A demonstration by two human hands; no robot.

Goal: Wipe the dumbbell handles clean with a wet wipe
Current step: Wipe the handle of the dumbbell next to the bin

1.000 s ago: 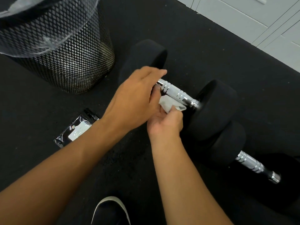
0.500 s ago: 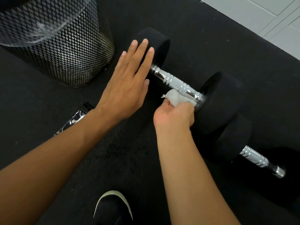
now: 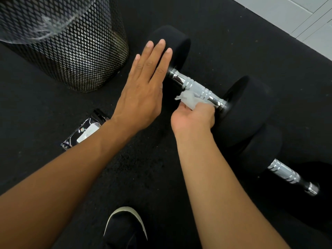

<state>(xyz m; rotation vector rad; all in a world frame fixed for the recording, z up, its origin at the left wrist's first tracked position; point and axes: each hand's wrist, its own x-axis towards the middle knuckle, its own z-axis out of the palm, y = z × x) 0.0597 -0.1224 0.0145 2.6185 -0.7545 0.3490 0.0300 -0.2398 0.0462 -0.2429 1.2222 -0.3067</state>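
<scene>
Right hand (image 3: 195,116) slid its wet wipe (image 3: 190,99) toward the handle (image 3: 196,87) middle — left hand (image 3: 143,90) flat.

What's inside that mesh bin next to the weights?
The mesh bin holds a clear plastic liner, visible at its top and through the mesh. Whether any rubbish lies inside cannot be seen: the picture's edge cuts off its opening, and the mesh blurs the rest.

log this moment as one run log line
step: wiping first handle | right hand: grips wet wipe on handle | left hand: flat on dumbbell head | second handle: untouched
</scene>
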